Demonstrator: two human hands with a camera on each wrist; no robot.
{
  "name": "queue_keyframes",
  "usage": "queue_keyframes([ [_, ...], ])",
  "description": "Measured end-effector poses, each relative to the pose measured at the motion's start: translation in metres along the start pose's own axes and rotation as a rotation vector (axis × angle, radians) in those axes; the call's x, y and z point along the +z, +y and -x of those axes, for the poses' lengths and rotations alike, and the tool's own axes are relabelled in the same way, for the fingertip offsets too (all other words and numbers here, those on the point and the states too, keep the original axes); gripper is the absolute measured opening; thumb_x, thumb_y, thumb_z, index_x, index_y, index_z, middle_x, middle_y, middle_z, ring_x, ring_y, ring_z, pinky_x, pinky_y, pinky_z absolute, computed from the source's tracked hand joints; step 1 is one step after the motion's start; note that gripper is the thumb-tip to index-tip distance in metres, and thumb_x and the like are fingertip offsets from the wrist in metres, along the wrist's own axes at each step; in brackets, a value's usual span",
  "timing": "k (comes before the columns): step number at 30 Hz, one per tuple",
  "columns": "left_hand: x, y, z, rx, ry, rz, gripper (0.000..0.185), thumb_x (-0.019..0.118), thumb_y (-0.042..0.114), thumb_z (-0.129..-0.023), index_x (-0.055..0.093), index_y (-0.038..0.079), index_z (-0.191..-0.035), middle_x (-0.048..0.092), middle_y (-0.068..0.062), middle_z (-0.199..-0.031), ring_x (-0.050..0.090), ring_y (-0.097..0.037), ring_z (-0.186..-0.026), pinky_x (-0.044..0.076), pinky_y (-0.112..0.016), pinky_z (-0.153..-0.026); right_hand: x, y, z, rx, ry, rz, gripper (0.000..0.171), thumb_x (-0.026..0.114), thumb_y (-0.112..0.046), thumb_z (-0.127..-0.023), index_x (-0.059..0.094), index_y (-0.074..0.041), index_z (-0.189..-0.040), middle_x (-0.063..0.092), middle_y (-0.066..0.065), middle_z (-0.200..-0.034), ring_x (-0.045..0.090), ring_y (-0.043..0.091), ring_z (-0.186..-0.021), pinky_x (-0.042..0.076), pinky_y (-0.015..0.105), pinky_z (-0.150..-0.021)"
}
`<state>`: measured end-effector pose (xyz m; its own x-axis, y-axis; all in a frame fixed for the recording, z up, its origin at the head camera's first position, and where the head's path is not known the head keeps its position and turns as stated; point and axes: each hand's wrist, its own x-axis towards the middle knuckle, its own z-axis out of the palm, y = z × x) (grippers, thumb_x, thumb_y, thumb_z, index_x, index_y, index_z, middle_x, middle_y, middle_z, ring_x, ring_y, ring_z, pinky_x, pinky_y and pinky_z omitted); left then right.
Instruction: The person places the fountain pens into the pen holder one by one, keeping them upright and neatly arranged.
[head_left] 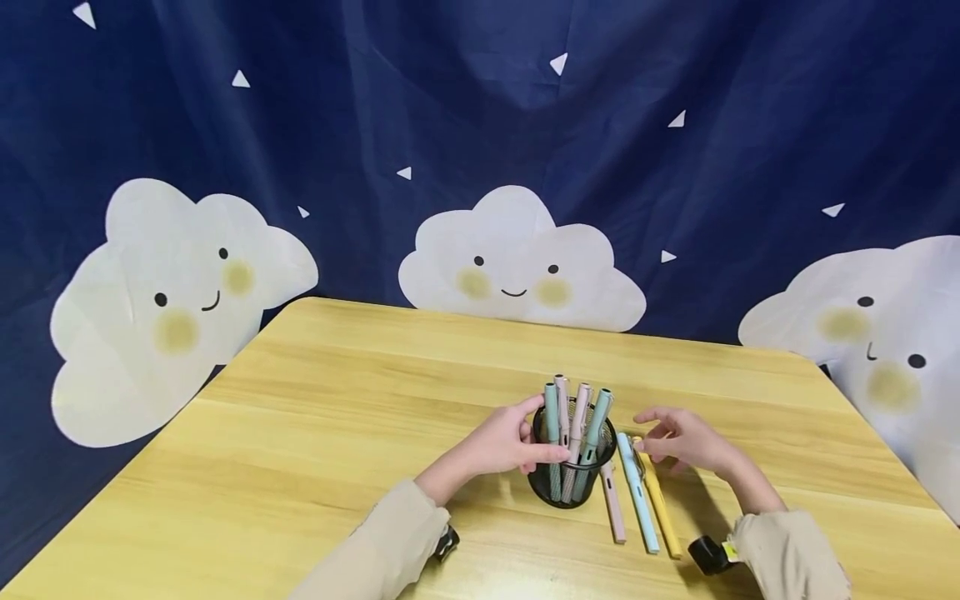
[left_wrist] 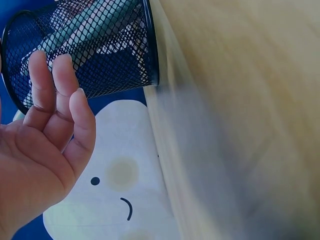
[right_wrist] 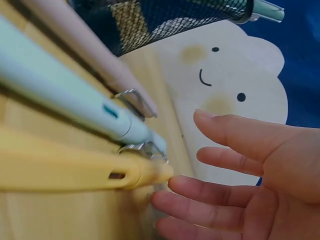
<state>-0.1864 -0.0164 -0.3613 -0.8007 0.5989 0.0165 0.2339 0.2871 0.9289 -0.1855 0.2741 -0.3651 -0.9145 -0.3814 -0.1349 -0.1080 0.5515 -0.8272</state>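
Observation:
My left hand (head_left: 510,437) holds a black mesh pen holder (head_left: 546,490) near its rim, the thumb across the front and the index finger behind. The holder stands upright with several green and pink pens (head_left: 576,421) inside. In the left wrist view the other fingers (left_wrist: 65,90) curve loosely beside the mesh. To the holder's right lie a pink pen (head_left: 613,504), a light blue pen (head_left: 639,500) and a yellow pen (head_left: 662,510), side by side. My right hand (head_left: 690,442) has its fingers spread at the yellow pen's cap end; whether a fingertip touches it I cannot tell.
The wooden table (head_left: 315,450) reaches back to a dark blue curtain (head_left: 337,100) printed with white smiling clouds (head_left: 517,250) and small triangles. Black wrist devices (head_left: 708,556) sit at the beige sleeves (head_left: 791,554).

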Motion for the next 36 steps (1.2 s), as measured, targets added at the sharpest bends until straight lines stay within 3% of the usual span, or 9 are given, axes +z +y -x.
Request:
queue_keyframes([
  [16, 0.000, -0.002, -0.002, 0.010, 0.001, -0.005, 0.086, 0.072, 0.029, -0.076, 0.022, 0.002, -0.141, 0.052, -0.008, -0.051, 0.060, -0.033, -0.054, 0.050, -0.040, -0.055, 0.002, 0.003, 0.010, 0.093, -0.165, 0.029, 0.081, 0.071, -0.018, -0.077, 0.020, 0.011, -0.133, 0.054, 0.011, -0.071, 0.056, 0.026, -0.055, 0.050, 0.040, -0.044],
  [26, 0.000, -0.002, -0.001, -0.001, -0.007, 0.000, 0.087, 0.072, 0.028, -0.076, 0.021, 0.001, -0.141, 0.052, -0.008, -0.051, 0.060, -0.033, -0.054, 0.051, -0.036, -0.055, 0.005, 0.003, 0.015, 0.213, -0.261, -0.063, 0.097, 0.070, -0.021, -0.078, -0.001, -0.001, -0.140, 0.058, 0.018, -0.066, 0.057, 0.020, -0.042, 0.049, 0.035, -0.040],
  [36, 0.000, 0.000, 0.000, -0.002, 0.001, 0.010, 0.086, 0.073, 0.027, -0.075, 0.022, 0.001, -0.141, 0.051, -0.008, -0.051, 0.060, -0.033, -0.054, 0.051, -0.040, -0.054, 0.004, 0.006, 0.011, 0.211, -0.350, -0.148, 0.100, 0.070, -0.017, -0.078, -0.008, 0.000, -0.139, 0.058, 0.021, -0.061, 0.057, 0.018, -0.042, 0.050, 0.036, -0.043],
])
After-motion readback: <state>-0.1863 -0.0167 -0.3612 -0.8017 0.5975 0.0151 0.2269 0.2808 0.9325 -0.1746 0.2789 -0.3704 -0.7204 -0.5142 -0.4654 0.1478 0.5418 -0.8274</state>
